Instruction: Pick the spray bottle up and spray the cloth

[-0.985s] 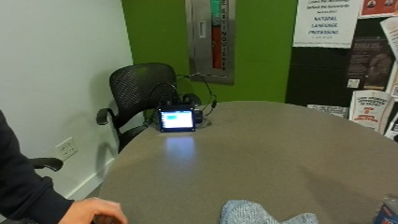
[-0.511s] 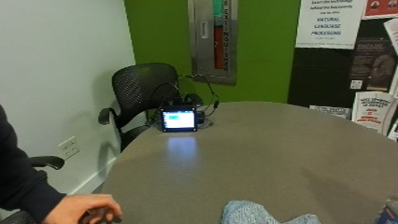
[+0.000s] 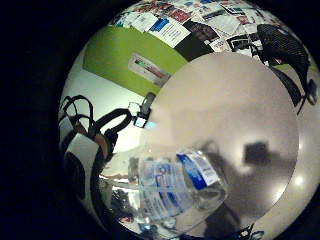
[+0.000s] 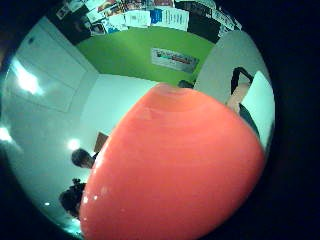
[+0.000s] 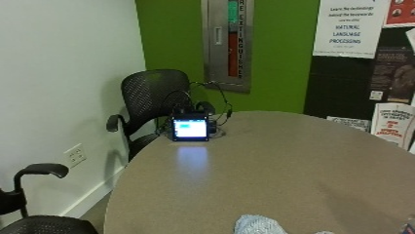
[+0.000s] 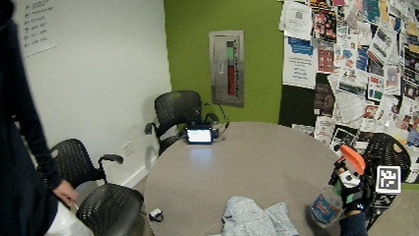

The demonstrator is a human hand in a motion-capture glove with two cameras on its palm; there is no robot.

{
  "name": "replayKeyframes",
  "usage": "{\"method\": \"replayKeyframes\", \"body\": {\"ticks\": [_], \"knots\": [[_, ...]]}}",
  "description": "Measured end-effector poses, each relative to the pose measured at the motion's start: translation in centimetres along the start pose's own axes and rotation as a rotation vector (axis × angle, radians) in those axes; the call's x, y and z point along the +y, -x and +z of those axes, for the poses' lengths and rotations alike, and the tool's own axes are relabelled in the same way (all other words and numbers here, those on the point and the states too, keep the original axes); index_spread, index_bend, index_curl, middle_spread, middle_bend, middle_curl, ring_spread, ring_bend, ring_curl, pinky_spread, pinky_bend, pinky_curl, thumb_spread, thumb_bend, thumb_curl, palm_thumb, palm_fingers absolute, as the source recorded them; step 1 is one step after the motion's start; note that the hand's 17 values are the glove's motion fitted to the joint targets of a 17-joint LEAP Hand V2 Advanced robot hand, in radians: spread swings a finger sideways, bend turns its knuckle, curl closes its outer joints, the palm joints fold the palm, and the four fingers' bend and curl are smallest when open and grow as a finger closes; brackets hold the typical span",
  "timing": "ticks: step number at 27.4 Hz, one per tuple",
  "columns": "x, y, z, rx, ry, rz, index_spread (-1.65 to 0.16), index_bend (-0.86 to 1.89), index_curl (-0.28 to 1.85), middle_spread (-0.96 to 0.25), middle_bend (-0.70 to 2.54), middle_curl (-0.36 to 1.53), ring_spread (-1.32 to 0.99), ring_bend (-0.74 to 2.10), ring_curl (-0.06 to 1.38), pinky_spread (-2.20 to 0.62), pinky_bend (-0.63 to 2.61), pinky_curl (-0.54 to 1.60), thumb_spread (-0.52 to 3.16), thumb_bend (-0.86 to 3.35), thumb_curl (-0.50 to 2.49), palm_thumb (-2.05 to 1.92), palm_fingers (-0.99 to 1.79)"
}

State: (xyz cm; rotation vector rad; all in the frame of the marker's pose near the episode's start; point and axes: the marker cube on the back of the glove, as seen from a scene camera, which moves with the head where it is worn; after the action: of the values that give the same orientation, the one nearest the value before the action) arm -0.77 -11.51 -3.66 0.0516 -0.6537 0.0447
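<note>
In the wide outside view my gloved right hand [image 6: 349, 189] grips a clear spray bottle [image 6: 325, 209] just under its orange sprayer head [image 6: 352, 160]. The bottle has a blue label and hangs tilted by the near right edge of the round grey table [image 6: 262, 162]. A crumpled grey-blue cloth [image 6: 257, 219] lies on the table's near side, left of the bottle and apart from it. The outside view shows only the cloth's top [image 5: 258, 225]. The bottle's body [image 3: 175, 189] sits close under the palm, and the orange head [image 4: 175, 170] fills the thumb side view.
A small lit screen [image 5: 189, 128] with cables stands at the table's far left edge. Black mesh chairs stand behind it [image 5: 152, 100], at the near left [image 6: 108, 206] and at the right [image 6: 386, 152]. A small dark object [image 6: 156, 215] lies at the near left rim.
The bare hand and dark sleeve that rested at the table's near left edge have left the outside view. The cloth lies as before.
</note>
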Motion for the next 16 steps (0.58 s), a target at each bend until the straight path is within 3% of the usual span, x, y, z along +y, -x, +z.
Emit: {"method": "replayKeyframes", "body": {"ticks": [16], "knots": [[0.1,0.2,-1.3,-0.01,-0.017,0.007,-0.28,0.24,0.57,-0.17,0.65,0.52,-0.23,0.7,0.46,-0.32,0.46,0.39,0.5,-0.03,0.74,0.91,1.39]]}}
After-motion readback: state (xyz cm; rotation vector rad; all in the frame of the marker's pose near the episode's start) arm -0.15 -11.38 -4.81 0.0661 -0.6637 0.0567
